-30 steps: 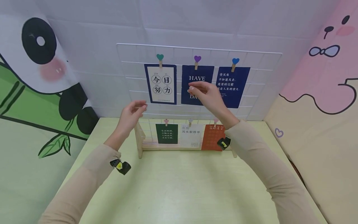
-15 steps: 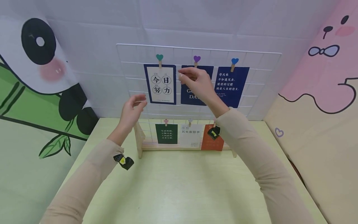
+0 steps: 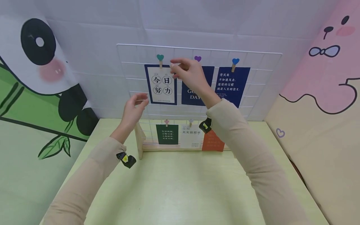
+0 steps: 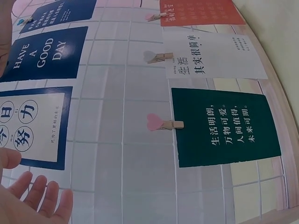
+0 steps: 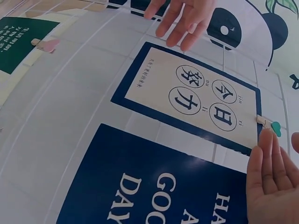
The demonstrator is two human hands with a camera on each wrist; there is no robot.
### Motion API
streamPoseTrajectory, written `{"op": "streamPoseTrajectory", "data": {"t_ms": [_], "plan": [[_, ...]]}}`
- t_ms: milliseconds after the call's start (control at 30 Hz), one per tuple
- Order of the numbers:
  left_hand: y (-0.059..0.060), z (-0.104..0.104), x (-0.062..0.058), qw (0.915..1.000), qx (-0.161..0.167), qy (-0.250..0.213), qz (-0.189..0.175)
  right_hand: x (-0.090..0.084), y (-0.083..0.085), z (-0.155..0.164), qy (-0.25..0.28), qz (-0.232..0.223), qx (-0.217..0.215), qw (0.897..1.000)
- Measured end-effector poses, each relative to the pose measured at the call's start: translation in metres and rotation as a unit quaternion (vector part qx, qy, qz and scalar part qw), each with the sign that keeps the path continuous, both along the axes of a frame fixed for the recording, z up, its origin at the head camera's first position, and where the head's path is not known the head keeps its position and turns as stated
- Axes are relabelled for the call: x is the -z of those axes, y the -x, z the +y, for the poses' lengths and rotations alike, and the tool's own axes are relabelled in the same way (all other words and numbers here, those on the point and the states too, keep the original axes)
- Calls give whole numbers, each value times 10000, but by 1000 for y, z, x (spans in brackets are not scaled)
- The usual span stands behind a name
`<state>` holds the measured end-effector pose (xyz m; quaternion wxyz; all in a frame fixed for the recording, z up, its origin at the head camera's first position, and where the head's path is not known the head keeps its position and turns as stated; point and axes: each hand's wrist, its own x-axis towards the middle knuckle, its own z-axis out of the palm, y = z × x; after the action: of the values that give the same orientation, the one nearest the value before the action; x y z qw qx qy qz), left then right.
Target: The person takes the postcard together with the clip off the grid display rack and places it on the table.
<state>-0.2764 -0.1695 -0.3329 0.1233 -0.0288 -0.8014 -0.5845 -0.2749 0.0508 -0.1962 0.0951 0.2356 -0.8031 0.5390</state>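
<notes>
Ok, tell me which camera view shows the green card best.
The left wrist view: the green card appears large and whole there, lettering readable, with its pink heart clip. The head view shows it whole but small; the right wrist view cuts it off at the left edge.

Pale yellow-green table, creased white backdrop, left panda-print wall, right pink-and-cream cartoon wall

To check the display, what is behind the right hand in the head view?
Partly visible: the GOOD DAY card, purple clip, blue-bordered card. Covered: the first card's upper lettering and the clip's lower part.
</notes>
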Motion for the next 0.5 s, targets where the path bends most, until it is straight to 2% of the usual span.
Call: {"op": "streamPoseTrajectory", "data": {"t_ms": [100,167,233,333,433,500], "plan": [[16,-6,14,10000,-32,-16,-49,-1,5,-5,0,-166,-16,9999],[17,-5,14,9999,-51,110,-63,1,14,-9,1,-298,-26,9996],[20,-6,17,9999,-88,116,-54,8,31,-13,39,-390,-27,9992],[21,-5,18,9999,-104,55,-68,23,65,-20,94,-369,3,9993],[7,3,5,10000,-18,18,-16,35,93,-27,162,-324,15,9993],[-6,9,-9,10000,85,-4,-5,38,102,-31,205,-351,34,9992]]}}
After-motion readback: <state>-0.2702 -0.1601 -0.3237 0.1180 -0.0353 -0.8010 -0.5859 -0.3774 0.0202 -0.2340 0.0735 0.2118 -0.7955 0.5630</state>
